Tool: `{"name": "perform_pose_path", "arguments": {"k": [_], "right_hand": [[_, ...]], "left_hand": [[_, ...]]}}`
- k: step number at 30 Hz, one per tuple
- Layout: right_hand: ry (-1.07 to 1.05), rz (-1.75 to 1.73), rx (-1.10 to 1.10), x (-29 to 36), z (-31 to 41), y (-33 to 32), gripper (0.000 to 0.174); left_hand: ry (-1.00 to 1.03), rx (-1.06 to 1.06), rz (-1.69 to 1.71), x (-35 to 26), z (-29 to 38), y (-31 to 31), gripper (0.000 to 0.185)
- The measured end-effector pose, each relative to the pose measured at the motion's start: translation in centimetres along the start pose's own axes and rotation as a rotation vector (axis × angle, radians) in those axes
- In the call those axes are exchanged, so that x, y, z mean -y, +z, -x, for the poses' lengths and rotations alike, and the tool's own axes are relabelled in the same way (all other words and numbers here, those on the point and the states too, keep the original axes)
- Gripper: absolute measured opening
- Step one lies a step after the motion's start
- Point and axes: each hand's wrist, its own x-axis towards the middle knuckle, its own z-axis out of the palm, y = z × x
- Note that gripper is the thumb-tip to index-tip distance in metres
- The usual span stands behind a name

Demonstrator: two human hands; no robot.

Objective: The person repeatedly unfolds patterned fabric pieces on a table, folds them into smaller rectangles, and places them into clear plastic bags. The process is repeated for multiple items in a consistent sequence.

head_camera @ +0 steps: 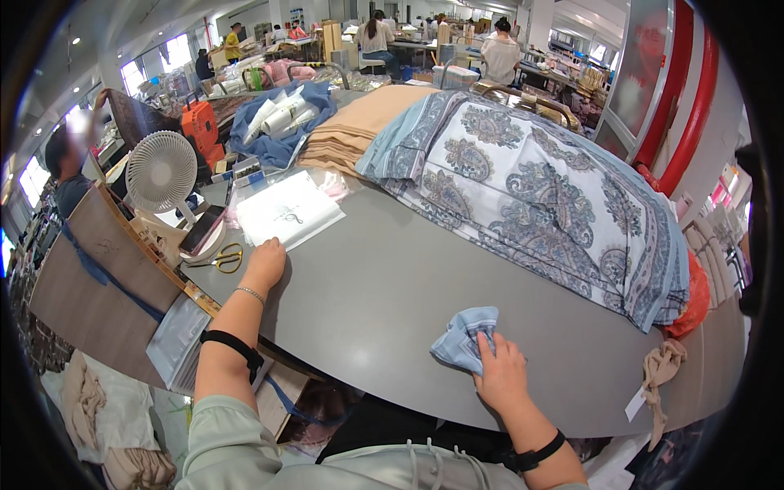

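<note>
My right hand (503,370) grips a small, crumpled light blue cloth (463,337) with a dark patterned border, low over the grey table (367,275). My left hand (267,263) is at the near edge of a stack of white printed sheets or bags (288,211); its fingertips are curled, and I cannot tell whether they pinch the top one. Just left of that hand lie gold-handled scissors (228,258). Beyond my right hand, a large pile of paisley-patterned blue and white cloths (527,177) covers the table's far right.
Folded tan cloths (361,119) and a blue cloth bundle with white rolls (282,116) stand at the back. On the left are a white fan (161,171), a phone (203,229) and an orange fan (201,125). A tan knotted cloth (661,367) hangs over the right edge. A person (70,165) stands beyond the left side.
</note>
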Motion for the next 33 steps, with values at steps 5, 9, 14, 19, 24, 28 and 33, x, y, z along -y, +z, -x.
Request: {"name": "perform_pose_path", "arguments": {"k": [5,9,14,19,24,28,33], "right_hand": [[0.009,0.022,-0.011,-0.5,0.8,0.9,0.068],[0.160,0.039,-0.004,-2.7,2.1,0.3,0.069],[0.232,-0.098,-0.135,-2.0,1.2,-1.5,0.071],[0.140,-0.130,-0.027,1.8,0.6,-0.3,0.062],[0.477,0.041,-0.013,-0.5,1.9,-1.4,0.055],[0.183,-0.212,0.221,0.4,2.0,-2.0,0.052],[0.384,0.008,0.054,-2.2,4.4,-1.8,0.058]], "left_hand": [[-0.046,0.034,-0.129,-0.4,-0.5,-1.8,0.011],[0.066,-0.242,-0.004,-5.1,1.0,-5.0,0.009],[0.735,-0.188,0.277,-21.1,10.5,-7.8,0.028],[0.953,-0.222,0.444,-28.9,13.7,-10.8,0.017],[1.030,-0.276,0.430,-28.2,13.2,-11.3,0.009],[1.083,-0.286,0.462,-29.8,13.5,-10.4,0.008],[1.076,-0.238,0.467,-28.5,13.4,-12.4,0.008]]}}
